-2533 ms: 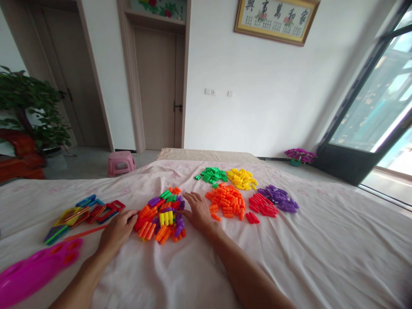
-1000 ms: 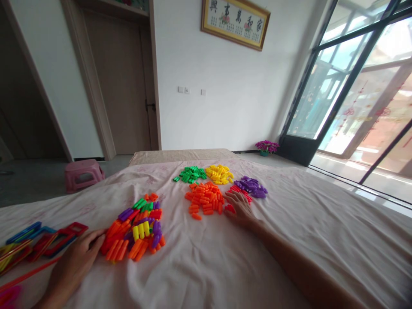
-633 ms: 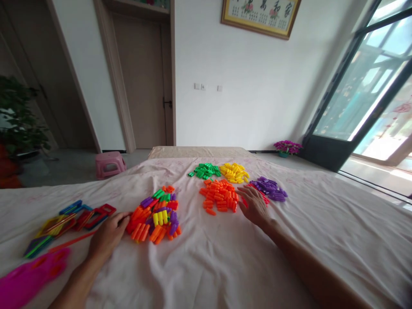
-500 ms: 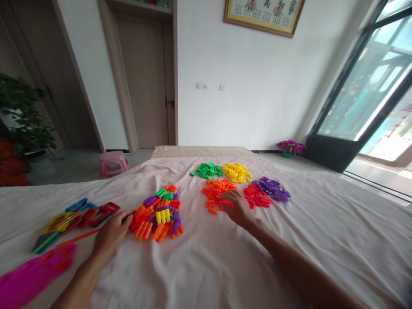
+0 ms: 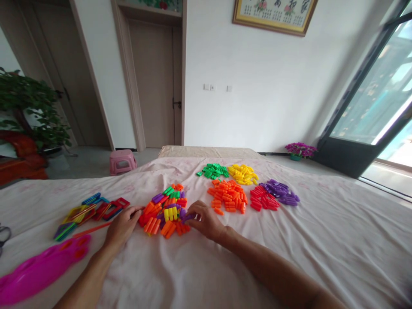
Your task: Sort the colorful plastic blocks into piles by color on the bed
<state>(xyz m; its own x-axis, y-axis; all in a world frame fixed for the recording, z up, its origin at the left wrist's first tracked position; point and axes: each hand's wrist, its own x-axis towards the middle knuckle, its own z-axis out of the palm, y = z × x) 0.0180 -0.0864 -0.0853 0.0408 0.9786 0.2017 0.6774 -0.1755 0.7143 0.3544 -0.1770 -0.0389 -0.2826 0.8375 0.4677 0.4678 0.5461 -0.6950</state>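
Note:
A mixed heap of small plastic pieces (image 5: 165,211), orange, yellow, purple, green and red, lies on the cloth. Against its left edge is my left hand (image 5: 124,222), its fingers bent; whether they grip a piece is unclear. At the heap's right edge my right hand (image 5: 206,219) pinches a purple piece (image 5: 188,217). Beyond, to the right, are single-colour piles: orange (image 5: 228,195), green (image 5: 213,171), yellow (image 5: 242,174), red (image 5: 264,198) and purple (image 5: 280,191).
On the left lie coloured frame-shaped tiles (image 5: 77,213), an orange stick (image 5: 92,230) and a pink tray-like object (image 5: 45,268). Dark scissors-like loops (image 5: 4,234) show at the left edge. A pink stool (image 5: 122,162) stands beyond the cloth-covered surface (image 5: 199,266).
My right hand has moved left from the orange pile to the mixed heap and closed on a purple piece. The view has shifted slightly left; my left hand stays beside the heap.

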